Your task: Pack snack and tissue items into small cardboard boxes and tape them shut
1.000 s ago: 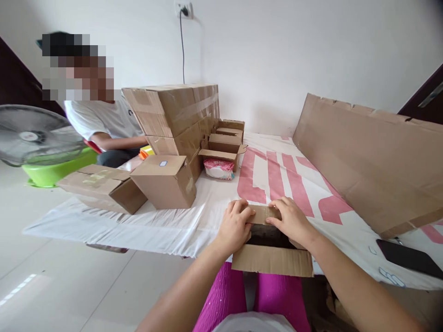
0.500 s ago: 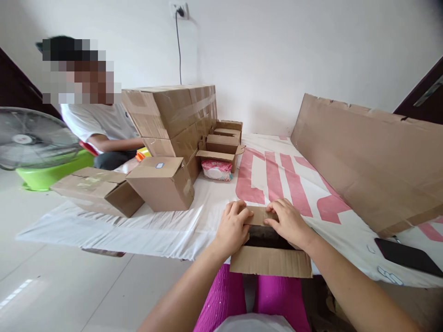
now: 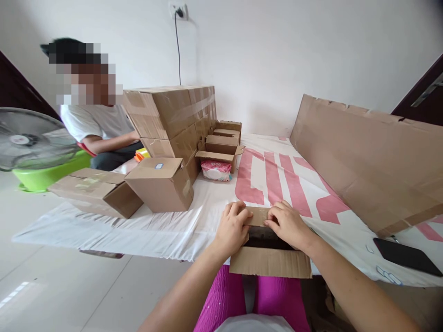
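Note:
An open cardboard box (image 3: 272, 262) sits at the table's front edge, right before me, its near flap folded out toward my lap. My left hand (image 3: 234, 227) grips the left end of the box's far flap, fingers bent over it. At the flap's right end, my right hand (image 3: 284, 223) pinches the cardboard between thumb and fingers. The inside of the box is dark, so its contents cannot be made out. Beyond the box lies a pink and white pack of wipes (image 3: 216, 170), in front of another open cardboard box (image 3: 221, 150).
Closed boxes (image 3: 159, 184) stand on the left of the cloth-covered table (image 3: 204, 196), before a taped stack (image 3: 176, 110). A large cardboard sheet (image 3: 367, 157) leans at right, near a black phone (image 3: 408, 256). Another person (image 3: 97, 122) sits at left beside a fan (image 3: 31, 138).
Both hands stay on the far flap with hardly any movement. The other person's forearm and head have shifted slightly.

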Motion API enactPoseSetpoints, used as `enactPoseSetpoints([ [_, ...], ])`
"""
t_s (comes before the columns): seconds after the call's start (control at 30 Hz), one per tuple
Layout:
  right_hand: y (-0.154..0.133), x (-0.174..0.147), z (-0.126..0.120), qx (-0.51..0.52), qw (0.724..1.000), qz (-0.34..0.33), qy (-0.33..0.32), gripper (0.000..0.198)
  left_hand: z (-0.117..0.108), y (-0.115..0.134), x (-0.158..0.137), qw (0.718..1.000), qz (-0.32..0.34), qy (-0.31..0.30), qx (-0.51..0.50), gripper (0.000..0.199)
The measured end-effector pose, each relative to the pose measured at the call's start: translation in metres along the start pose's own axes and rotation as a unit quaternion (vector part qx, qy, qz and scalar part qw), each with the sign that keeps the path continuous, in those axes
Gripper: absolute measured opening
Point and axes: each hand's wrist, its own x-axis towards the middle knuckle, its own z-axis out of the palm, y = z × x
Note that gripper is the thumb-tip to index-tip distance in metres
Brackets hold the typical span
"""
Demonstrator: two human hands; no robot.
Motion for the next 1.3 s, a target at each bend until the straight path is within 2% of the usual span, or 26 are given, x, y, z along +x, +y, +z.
enactPoseSetpoints([
  [0.17,0.004,-0.001,0.001,0.023,0.999,0.01,0.032,0.026,0.0,0.0,0.0,1.0,-0.001,0.0,-0.002,0.034],
  [0.27,0.005,-0.003,0.0,0.008,1.0,-0.012,0.017,0.013,0.0,0.0,0.0,1.0,0.003,0.004,0.001,0.034],
  [0.4,0.011,-0.001,0.001,0.035,0.999,-0.007,0.03,0.009,-0.001,0.0,0.0,1.0,0.003,-0.002,0.005,0.036],
  [0.63,0.014,0.002,0.007,0.013,0.998,-0.034,0.054,0.014,0.0,0.001,0.002,1.0,-0.005,-0.007,0.006,0.034],
  [0.77,0.008,0.0,0.008,-0.013,0.998,-0.038,0.038,0.016,0.0,0.0,0.002,1.0,-0.005,-0.009,0.005,0.033],
  [1.03,0.012,0.002,0.009,0.011,0.998,-0.044,0.039,0.019,0.0,0.0,0.004,1.0,-0.01,-0.014,-0.003,0.032],
  [1.23,0.013,0.008,0.005,0.003,0.998,-0.055,-0.011,0.016,-0.001,0.0,0.005,1.0,-0.011,-0.011,-0.003,0.032],
  [1.3,0.015,0.008,0.004,0.007,0.999,-0.051,-0.01,0.015,-0.001,0.0,0.006,1.0,-0.013,-0.013,-0.003,0.031],
])
